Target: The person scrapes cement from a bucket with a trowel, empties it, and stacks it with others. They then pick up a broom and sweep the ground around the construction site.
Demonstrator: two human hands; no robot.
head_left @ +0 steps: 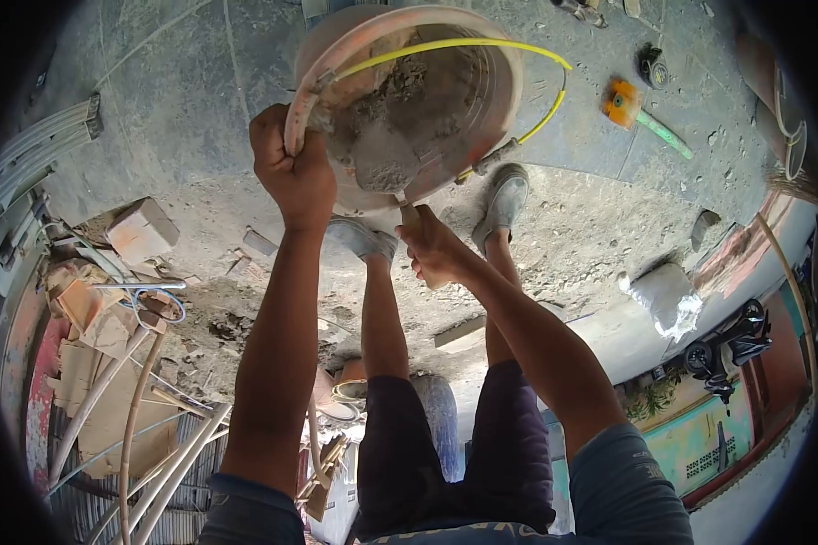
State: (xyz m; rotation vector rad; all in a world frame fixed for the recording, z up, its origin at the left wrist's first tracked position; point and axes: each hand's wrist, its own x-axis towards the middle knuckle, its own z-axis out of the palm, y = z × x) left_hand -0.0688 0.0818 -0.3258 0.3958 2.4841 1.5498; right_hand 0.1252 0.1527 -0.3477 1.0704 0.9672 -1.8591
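A round bucket [509,86] with a yellow handle [559,104] is tipped so that its opening faces me, with grey mortar-like material inside. My left hand [293,168] is closed on the bucket's rim at its left side. In my right hand [432,245] is the wooden handle of a trowel [384,163]; its grey-coated blade reaches over the lower rim into the bucket. The blade's edges blend into the grey material.
An orange-headed tool [623,103] with a green handle lies on the floor at the right. A block [143,229] and poles [168,463] are at the left. A white sack [665,300] lies at the right. My shoes [507,195] are just below the bucket.
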